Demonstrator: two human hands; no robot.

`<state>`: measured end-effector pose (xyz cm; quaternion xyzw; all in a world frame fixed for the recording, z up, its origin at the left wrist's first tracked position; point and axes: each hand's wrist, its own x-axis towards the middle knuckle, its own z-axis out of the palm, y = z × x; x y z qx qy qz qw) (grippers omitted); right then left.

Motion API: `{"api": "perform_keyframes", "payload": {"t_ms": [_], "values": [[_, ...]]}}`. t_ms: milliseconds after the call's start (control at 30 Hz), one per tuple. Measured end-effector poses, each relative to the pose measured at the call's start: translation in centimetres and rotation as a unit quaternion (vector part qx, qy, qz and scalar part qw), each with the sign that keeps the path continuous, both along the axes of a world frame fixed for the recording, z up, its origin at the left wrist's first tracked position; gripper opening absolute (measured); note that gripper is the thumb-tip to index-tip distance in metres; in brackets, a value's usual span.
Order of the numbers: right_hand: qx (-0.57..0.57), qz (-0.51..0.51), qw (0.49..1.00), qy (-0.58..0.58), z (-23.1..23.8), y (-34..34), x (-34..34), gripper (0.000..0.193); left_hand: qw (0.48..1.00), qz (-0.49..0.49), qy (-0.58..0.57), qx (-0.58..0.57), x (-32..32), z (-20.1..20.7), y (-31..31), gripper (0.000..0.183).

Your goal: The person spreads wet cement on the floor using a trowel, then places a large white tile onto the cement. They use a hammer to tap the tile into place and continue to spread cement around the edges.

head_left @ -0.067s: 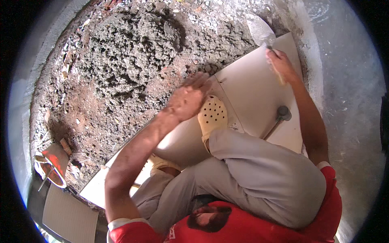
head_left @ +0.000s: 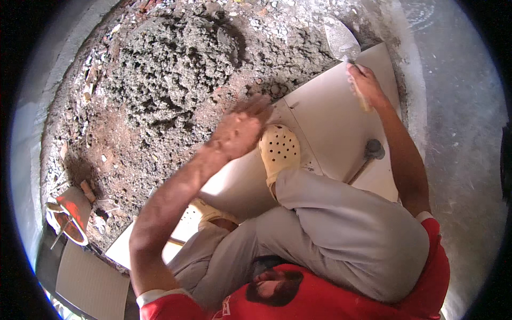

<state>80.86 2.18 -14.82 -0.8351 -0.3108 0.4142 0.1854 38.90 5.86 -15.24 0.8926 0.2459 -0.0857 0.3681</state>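
My right hand (head_left: 368, 85) is closed around the handle of a trowel (head_left: 342, 39). The trowel's mortar-smeared metal blade points away from me, over the mortar just beyond the far corner of the pale floor tiles (head_left: 341, 128). My left hand (head_left: 240, 128) hovers near the tile edge, beside the toe of a cream clog on my foot. Its fingers look stretched out and hold nothing, though motion blurs them. Beyond that hand lies a heap of wet grey mortar (head_left: 165, 64).
A mallet with a dark head (head_left: 374, 149) lies on the tiles by my knee. At the left, an orange-and-white container (head_left: 73, 213) lies tipped on the rubble, near a ridged panel (head_left: 92, 277). Smooth grey floor (head_left: 458, 133) runs along the right.
My left hand has shifted slightly left, away from the clog, and its elbow has swung outward. The right hand and trowel have barely moved.
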Motion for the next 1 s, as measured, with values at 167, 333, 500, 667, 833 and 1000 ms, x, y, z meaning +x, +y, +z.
{"api": "perform_keyframes", "payload": {"t_ms": [167, 333, 500, 667, 833, 1000], "values": [[0.008, -0.04, 0.999, -0.016, -4.3, 1.2, -2.8, 0.044, 0.996, -0.015, 0.027, 0.089, -9.9, 6.4, 5.5, 0.038], [-0.007, -0.078, 0.997, 0.01, -4.5, 0.3, -5.4, 0.038, 0.991, 0.09, 0.079, 0.058, -18.8, 13.1, 5.7, 0.04], [-0.027, -0.084, 0.995, 0.041, -2.8, -1.3, -8.9, 0.039, 0.981, 0.151, 0.122, 0.003, -23.1, 14.8, 2.9, 0.04], [-0.003, -0.071, 0.988, 0.14, -1.9, -1.3, -14.5, 0.041, 0.971, 0.194, 0.135, -0.041, -24.7, 13.5, -0.1, 0.042], [0.111, 0.175, 0.964, -0.168, -2.4, 3.4, -18.6, 0.048, 0.972, 0.187, 0.135, -0.033, -24.7, 12.1, -0.7, 0.044], [0.06, 0.319, 0.901, -0.288, 1.5, 3.8, -13.9, 0.054, 0.972, 0.195, 0.132, -0.012, -25.8, 11.9, -0.9, 0.046]]}}
